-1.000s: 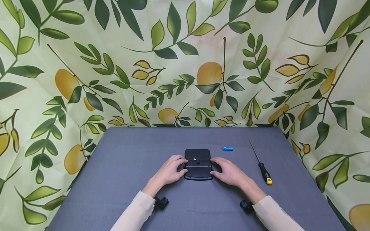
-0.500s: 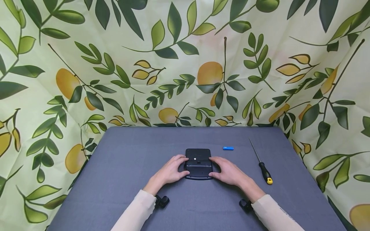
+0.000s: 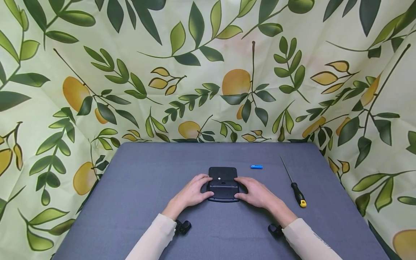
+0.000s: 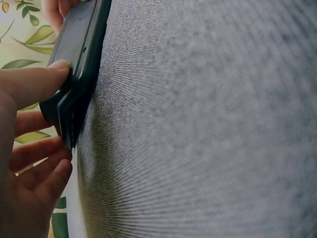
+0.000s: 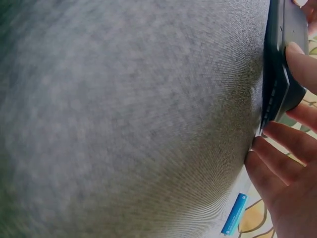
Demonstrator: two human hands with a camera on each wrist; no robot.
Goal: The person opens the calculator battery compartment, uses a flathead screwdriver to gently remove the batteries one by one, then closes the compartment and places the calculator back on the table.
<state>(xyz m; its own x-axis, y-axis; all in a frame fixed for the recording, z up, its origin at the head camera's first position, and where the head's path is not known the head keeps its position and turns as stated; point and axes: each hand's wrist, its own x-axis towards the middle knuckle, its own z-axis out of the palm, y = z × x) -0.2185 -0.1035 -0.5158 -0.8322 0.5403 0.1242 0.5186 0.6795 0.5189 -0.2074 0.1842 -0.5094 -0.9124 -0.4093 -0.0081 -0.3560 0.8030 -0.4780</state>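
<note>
A black calculator [image 3: 222, 184] lies face down at the middle of the table, its back with a small white dot upward. From its left side my left hand [image 3: 192, 191] holds it, the thumb on the back near the front edge and the fingers along the side. My right hand [image 3: 256, 191] grips the opposite side in the same way. In the left wrist view, the calculator [image 4: 79, 49] shows its raised, wedge-shaped edge under the thumb. Low in the right wrist view, a blue battery [image 5: 234, 214] lies beyond the fingers of my right hand [image 5: 292, 168].
On the grey table [image 3: 156, 162], the blue battery [image 3: 256, 167] rests behind and right of the calculator. Farther right lies a screwdriver [image 3: 297, 193] with a black and yellow handle. A leaf-and-fruit patterned cloth [image 3: 201, 90] hangs behind and at both sides.
Both thumbs have moved slightly inward onto the calculator's back near its front edge. The calculator, battery and screwdriver appear to stay in place.
</note>
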